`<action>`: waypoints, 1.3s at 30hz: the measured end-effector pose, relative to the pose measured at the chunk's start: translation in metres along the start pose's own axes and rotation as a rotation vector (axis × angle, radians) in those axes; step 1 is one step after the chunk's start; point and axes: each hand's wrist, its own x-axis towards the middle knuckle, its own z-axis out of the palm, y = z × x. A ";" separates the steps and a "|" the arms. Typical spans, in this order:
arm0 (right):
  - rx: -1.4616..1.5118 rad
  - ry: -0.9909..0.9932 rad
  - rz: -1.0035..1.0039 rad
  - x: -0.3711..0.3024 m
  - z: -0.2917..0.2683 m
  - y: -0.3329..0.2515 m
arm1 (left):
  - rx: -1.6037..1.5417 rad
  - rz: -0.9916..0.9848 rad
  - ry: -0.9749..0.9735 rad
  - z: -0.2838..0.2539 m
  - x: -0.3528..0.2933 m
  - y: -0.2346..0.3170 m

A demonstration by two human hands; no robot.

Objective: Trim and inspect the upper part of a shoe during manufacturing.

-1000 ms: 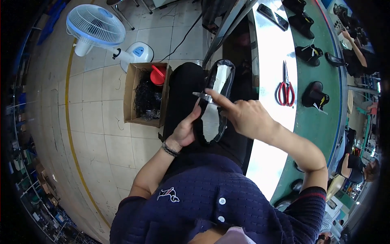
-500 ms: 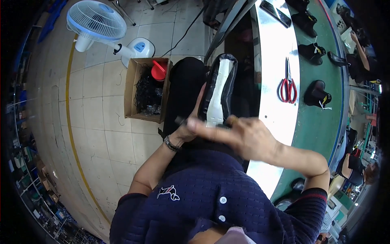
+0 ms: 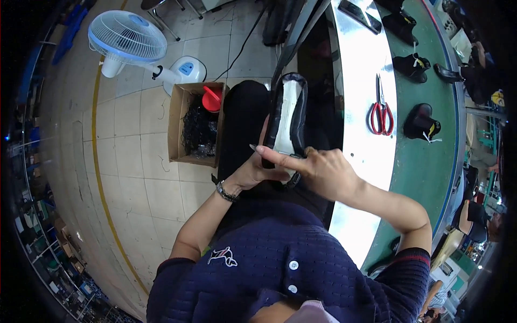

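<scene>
A black shoe upper (image 3: 301, 110) stands bottom up over my lap, its leather edge folded in around a long white insole (image 3: 287, 116). My left hand (image 3: 254, 171) grips it from the left side near its lower end. Across that end lies my right hand (image 3: 329, 171), index finger stretched to the left and the other fingers curled. A small dark, pointed thing shows at the index fingertip; its kind is too small to tell, and my fingers hide the rest.
A cardboard box (image 3: 176, 126) with dark scraps and a red container (image 3: 211, 101) stands on the floor left of my legs, near a fan (image 3: 129, 37). On the bench at right lie red-handled scissors (image 3: 381, 116) and a phone (image 3: 360, 16); several black boots (image 3: 421, 123) stand on a green surface.
My right hand has shifted slightly right and up, its index finger now over the shoe's lower end. The shoe has tilted and moved a little left in my left hand.
</scene>
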 end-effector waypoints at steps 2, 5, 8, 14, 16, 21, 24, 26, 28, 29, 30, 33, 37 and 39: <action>-0.112 0.036 -0.102 -0.013 0.003 -0.009 | -0.013 0.138 0.037 0.004 -0.003 0.004; -0.036 0.350 -0.283 -0.020 0.030 -0.015 | 0.016 0.151 -0.002 0.019 -0.002 0.019; 0.055 0.154 0.019 -0.012 0.024 0.004 | 0.026 -0.081 -0.004 0.002 0.000 0.006; 0.393 0.555 0.079 -0.046 0.047 0.022 | -0.308 0.024 0.081 -0.020 0.028 0.038; 0.710 0.591 0.233 -0.064 0.055 0.022 | -0.330 -0.151 0.027 -0.011 0.049 0.067; 1.337 0.599 0.415 -0.092 0.085 0.025 | 0.014 0.030 0.118 0.018 0.038 0.072; 1.799 0.622 0.402 -0.108 0.099 0.020 | 0.246 0.161 -0.028 0.029 0.021 0.069; 1.773 0.580 0.292 -0.106 0.112 0.024 | 0.239 0.327 -0.162 0.029 0.025 0.044; 1.841 0.560 0.366 -0.100 0.113 0.020 | 0.479 0.366 -0.192 0.012 0.030 0.022; 1.787 0.433 0.310 -0.096 0.111 0.021 | 0.509 0.380 -0.230 0.004 0.032 0.007; 1.731 0.307 0.251 -0.093 0.112 0.020 | 0.537 0.394 -0.268 -0.003 0.030 -0.009; 1.741 0.159 0.270 -0.078 0.123 0.015 | 0.542 0.329 -0.261 -0.010 0.024 -0.034; 1.712 0.068 0.240 -0.068 0.120 0.014 | 0.508 0.359 -0.341 -0.013 0.025 -0.016; 1.687 0.050 0.239 -0.066 0.115 0.014 | 0.315 0.222 -0.213 -0.005 0.023 -0.008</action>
